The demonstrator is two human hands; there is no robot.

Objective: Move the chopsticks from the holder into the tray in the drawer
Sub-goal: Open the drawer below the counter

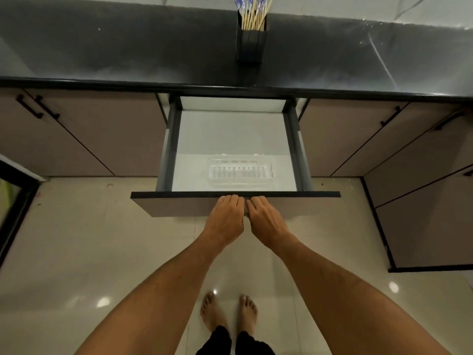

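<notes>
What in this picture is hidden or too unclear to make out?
- Chopsticks, head view: tops cut off by the upper edge; lower ends hidden inside the holder; the count is unclear.
- Drawer handle: covered by the left hand and right hand, so the grip can't be judged.
- Tray: clear plastic and blurred; whether it holds anything is hard to say.
- Drawer back: hidden under the counter.

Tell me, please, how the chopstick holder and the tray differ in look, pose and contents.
The holder is dark and opaque; the tray is clear plastic. The holder stands upright on the counter; the tray lies flat in the open drawer. The holder holds the chopsticks; the tray looks empty.
</notes>
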